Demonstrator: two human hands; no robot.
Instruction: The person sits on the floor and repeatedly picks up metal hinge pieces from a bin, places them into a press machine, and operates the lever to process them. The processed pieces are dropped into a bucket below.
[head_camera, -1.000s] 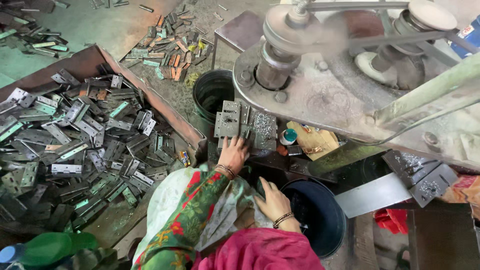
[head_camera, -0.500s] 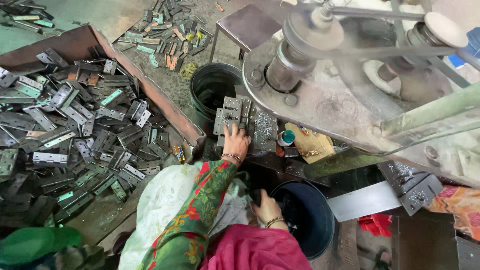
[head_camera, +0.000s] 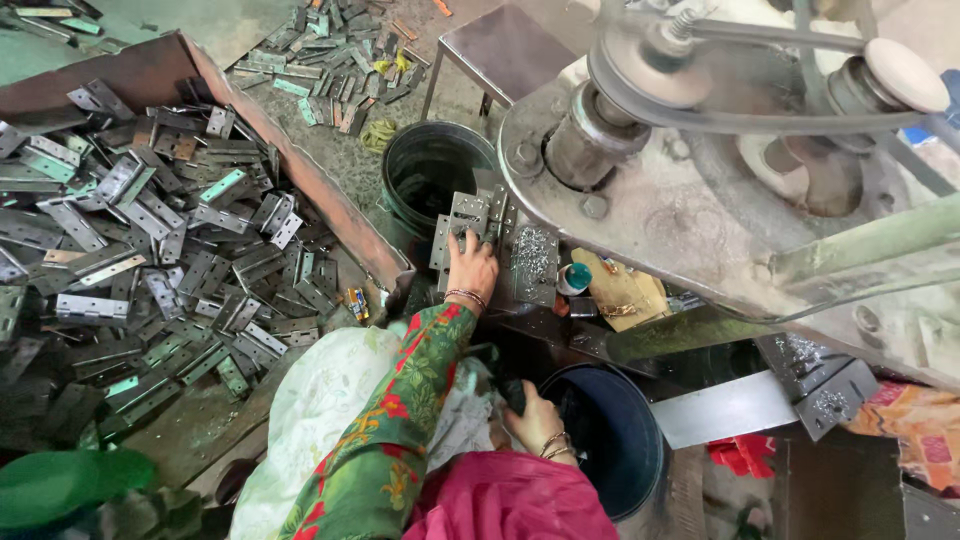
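Metal hinge plates (head_camera: 468, 222) sit stacked just above centre frame, beside the black bucket (head_camera: 432, 170), and the left hand (head_camera: 472, 268) rests on them with fingers curled over the stack's lower edge. The right hand (head_camera: 535, 420), low centre, is closed around something dark at the rim of the blue bucket (head_camera: 640, 450); can't tell what. A small yellow-red packet (head_camera: 356, 303) lies by the rusty tray (head_camera: 300, 170) of loose hinges (head_camera: 150, 250) at left.

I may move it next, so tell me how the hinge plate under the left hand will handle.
The hinge plate looks like flat metal, so probably stiff and heavy for its size. Its knuckle may let it fold. Bare steel under the left hand could be slippery.
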